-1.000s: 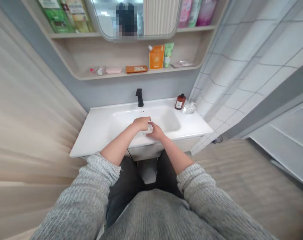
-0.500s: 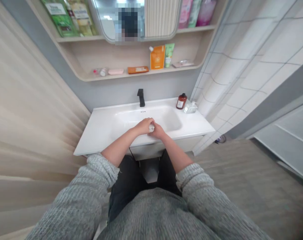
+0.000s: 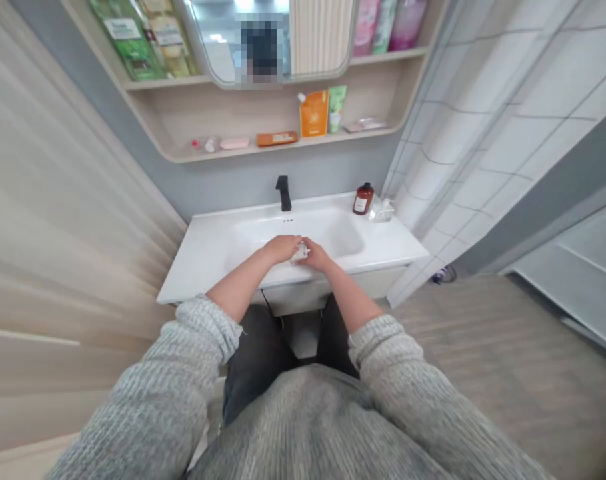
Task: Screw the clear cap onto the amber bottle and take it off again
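A small clear item is held between two bare hands, low over the front part of the white sink. The left hand is bent over it from one side, and the right hand is closed against it from the other. The two hands are brought together on the item, with their fingertips near one another; much of it is covered, so its exact shape, and whether any part is loosened or opened, cannot be told.

As far as can be judged, the picking-up is done and the handling is under way. The item is not yet released or set down, so that part is left. No water is seen running from the black tap, which is left untouched behind the hands.

On the right of the counter, a brown bottle and a clear pump bottle are placed side by side, well apart from both hands. On the shelf above, an orange pouch and a green tube are kept upright, likewise untouched.
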`<action>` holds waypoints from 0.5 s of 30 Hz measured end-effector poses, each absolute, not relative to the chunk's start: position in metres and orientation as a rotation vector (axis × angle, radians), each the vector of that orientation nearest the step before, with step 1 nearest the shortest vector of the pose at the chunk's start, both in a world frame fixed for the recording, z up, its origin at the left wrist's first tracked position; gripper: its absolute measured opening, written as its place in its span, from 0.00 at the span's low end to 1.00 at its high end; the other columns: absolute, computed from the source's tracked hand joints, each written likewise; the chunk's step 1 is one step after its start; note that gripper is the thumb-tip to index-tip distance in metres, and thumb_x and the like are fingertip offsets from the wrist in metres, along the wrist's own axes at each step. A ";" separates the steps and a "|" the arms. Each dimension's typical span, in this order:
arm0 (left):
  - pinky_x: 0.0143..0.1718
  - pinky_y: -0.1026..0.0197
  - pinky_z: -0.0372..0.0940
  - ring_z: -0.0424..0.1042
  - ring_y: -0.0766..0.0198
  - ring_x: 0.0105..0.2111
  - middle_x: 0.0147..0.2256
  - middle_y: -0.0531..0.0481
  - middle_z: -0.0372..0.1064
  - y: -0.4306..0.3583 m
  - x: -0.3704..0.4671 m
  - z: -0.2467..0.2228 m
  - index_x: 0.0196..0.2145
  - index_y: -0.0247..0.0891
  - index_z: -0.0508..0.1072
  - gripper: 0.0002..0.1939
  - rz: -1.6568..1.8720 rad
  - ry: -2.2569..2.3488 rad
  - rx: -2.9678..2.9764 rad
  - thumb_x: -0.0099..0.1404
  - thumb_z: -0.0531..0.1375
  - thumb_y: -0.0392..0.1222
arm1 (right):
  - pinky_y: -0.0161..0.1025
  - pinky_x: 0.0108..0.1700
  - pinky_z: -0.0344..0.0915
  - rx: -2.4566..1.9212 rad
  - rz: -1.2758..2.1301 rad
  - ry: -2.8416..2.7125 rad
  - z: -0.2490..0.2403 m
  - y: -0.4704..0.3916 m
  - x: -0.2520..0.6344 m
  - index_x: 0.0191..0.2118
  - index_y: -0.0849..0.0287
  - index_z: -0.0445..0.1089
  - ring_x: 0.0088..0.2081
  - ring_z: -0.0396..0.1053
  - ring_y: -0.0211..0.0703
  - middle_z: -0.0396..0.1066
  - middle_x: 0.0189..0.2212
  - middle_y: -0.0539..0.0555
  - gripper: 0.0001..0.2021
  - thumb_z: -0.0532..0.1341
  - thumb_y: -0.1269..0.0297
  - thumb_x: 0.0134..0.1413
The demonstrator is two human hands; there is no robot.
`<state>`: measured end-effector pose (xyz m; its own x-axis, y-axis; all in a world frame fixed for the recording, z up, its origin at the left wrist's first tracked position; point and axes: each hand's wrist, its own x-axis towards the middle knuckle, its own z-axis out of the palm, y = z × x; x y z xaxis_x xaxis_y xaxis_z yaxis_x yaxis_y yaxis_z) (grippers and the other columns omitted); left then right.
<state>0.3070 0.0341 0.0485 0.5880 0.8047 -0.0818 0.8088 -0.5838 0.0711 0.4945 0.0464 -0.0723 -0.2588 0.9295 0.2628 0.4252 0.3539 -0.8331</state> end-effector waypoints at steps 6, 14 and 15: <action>0.51 0.54 0.69 0.80 0.49 0.51 0.52 0.37 0.81 0.023 0.304 0.057 0.58 0.38 0.74 0.21 0.089 1.627 2.531 0.79 0.57 0.55 | 0.45 0.48 0.73 -1.050 1.040 -1.718 -0.068 0.042 0.493 0.59 0.52 0.71 0.44 0.74 0.50 0.78 0.44 0.50 0.44 0.82 0.57 0.30; 0.50 0.55 0.69 0.81 0.51 0.48 0.49 0.42 0.82 0.020 0.292 0.053 0.63 0.44 0.72 0.25 0.077 1.570 2.497 0.74 0.63 0.57 | 0.45 0.50 0.74 -0.924 1.248 -1.750 -0.062 0.038 0.487 0.55 0.53 0.71 0.46 0.76 0.50 0.79 0.45 0.50 0.42 0.82 0.56 0.28; 0.50 0.56 0.70 0.81 0.53 0.48 0.49 0.44 0.82 0.019 0.286 0.049 0.65 0.45 0.71 0.26 0.121 1.553 2.470 0.75 0.62 0.56 | 0.45 0.51 0.74 -0.954 1.208 -1.779 -0.061 0.038 0.488 0.54 0.53 0.71 0.46 0.76 0.50 0.79 0.45 0.49 0.41 0.81 0.56 0.29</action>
